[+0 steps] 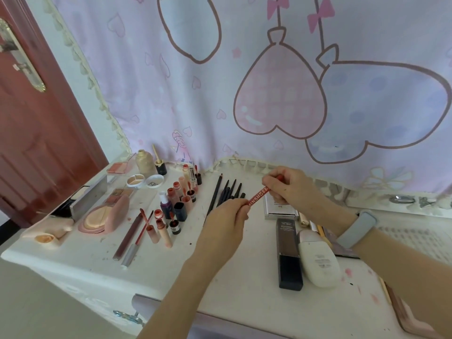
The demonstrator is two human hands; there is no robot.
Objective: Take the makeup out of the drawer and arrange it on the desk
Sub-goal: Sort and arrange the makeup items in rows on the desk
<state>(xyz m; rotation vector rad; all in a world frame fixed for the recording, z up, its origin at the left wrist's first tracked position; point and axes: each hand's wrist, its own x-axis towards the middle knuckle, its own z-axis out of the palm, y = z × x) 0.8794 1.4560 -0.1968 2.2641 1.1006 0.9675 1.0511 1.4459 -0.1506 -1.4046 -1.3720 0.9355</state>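
A red makeup pencil (259, 195) with white lettering is held above the white desk (156, 270). My left hand (227, 221) grips its lower end, and my right hand (288, 184) pinches its upper end. Just behind the hands lies a row of several black pencils (226, 190). Left of them stand and lie several lip glosses and small bottles (176, 201). Powder compacts (102, 216) sit at the far left. A dark rectangular tube (288, 250) and a white bottle (318, 260) lie under my right forearm.
A pink curtain (244, 81) with balloon drawings hangs behind the desk. A red-brown door (31, 133) stands at the left. A silver compact (278, 209) lies below my right hand. A pink case (411, 319) sits at the desk's near right corner. A drawer edge (146, 307) shows below the front.
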